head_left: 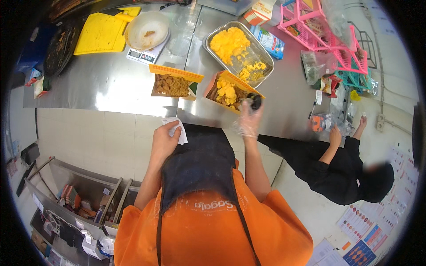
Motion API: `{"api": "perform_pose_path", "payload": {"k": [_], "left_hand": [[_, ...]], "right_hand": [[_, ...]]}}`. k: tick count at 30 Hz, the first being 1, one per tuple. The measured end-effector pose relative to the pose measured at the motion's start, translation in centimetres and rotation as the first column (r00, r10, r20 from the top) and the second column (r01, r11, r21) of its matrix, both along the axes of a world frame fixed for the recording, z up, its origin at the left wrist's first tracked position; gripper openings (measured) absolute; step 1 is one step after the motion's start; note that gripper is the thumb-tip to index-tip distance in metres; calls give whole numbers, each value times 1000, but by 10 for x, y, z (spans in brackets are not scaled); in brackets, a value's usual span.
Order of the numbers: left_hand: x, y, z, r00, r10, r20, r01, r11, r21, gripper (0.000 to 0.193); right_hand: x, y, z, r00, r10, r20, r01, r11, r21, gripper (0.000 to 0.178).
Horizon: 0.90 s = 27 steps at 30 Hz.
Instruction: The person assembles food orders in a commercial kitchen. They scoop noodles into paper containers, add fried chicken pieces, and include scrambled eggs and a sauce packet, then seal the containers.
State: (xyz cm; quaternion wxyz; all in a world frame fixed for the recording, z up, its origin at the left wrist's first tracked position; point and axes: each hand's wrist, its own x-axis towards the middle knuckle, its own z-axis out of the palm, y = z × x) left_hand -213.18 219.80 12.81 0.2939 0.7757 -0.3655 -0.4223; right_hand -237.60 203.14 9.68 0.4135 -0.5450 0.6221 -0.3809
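My left hand [164, 142] is bare and pinches a white paper slip [179, 133] at the steel table's front edge. A clear plastic glove covers my right hand [249, 119], which is closed on a dark rounded utensil [254, 101]; its exact kind cannot be made out. That utensil is at the right side of an open food box [208, 91] with yellow scrambled egg [227, 92] over brown filling. To its left stands a second open box [177, 71] of brown food [172, 85]. Behind them lies a steel tray [254, 49] with more scrambled egg.
A white bowl [146, 29] sits on a scale [141, 56], beside yellow cutting boards [100, 35]. Clear round containers [179, 45], a blue packet [270, 41] and pink baskets [326, 40] stand farther back. At the right, a person in black [328, 170] handles plastic-wrapped items.
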Motion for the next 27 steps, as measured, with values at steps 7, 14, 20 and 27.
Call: {"api": "perform_pose_path", "payload": {"k": [7,14,20,27], "left_hand": [[14,-17,-42,994,-8,107,13,999,-45,36],[122,-47,-106,940,223,258,-207,974,-88,50],[137,-99,-140,991,-119,54,122,991,-58,52],[16,-123,-140,973,-229,30,231,968,-98,51]], "right_hand": [[-34,-155,16,768,13,-640,-33,999,-20,44],[-57,-26,-44,757,-126,-642,202,978,47,50],[-53,-20,-104,827,256,-501,-112,947,300,46],[-155,-50,-98,788,213,-578,53,912,407,35]]}}
